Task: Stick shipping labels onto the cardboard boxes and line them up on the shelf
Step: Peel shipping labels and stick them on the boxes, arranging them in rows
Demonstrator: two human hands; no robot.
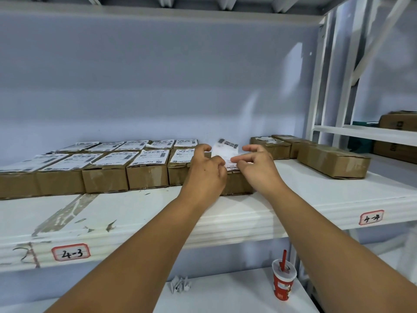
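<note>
Right now the risk I see lies in the shipping label [225, 150] itself. Its near edge is down on top of the cardboard box [237, 185], but the far part stands up loose and blurred. If it drops on its own it may crease, trap air or land skewed, and a skewed one could lap onto the labelled boxes [147, 168] touching this one on the left. Pressing too hard could also shove the box out of line with the front row. The box sits at the right end of that row, set back from the front edge of the shelf [248, 213], with the unlabelled boxes [334, 161] apart from it toward the shelf's right end. My left hand [204, 175] has its fingers curled, and I judge they pinch the label's near left corner against the box top. My right hand [259, 164] brings thumb and forefinger together on the near right corner, its other fingers spread and lifted. The two hands are close, nearly touching over the label. Whether the adhesive has caught yet I cannot tell.
</note>
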